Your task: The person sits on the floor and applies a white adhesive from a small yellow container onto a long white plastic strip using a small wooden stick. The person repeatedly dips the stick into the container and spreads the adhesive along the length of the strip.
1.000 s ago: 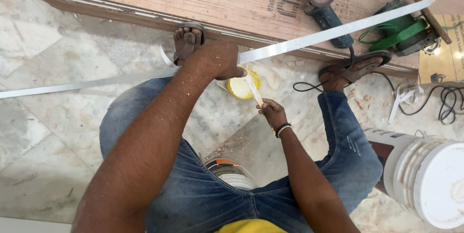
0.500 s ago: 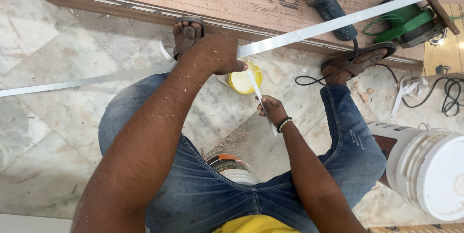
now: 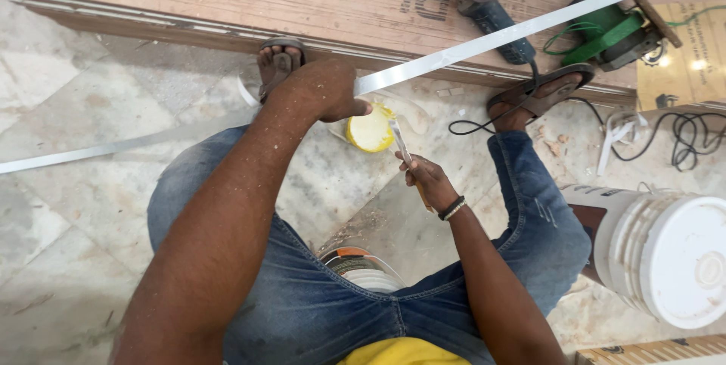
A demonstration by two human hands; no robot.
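At frame centre, the left hand [image 3: 321, 91] was curled tight around a long, flat white strip [image 3: 499, 38] running toward upper right. The right hand [image 3: 423, 180] pinched a thin brush [image 3: 401, 144] over the round yellow glue tub [image 3: 370, 129].

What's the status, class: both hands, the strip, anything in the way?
Left hand grips the long white strip. Right hand holds a brush at the yellow glue pot. Nothing in the way.

The right hand [image 3: 425, 177] has shifted slightly left with the brush [image 3: 401, 146], whose tip now sits at the edge of the yellow glue lid [image 3: 369, 130]. The white edge strip [image 3: 499, 38] tilts more steeply, its far end higher across the green power tool [image 3: 605, 32].
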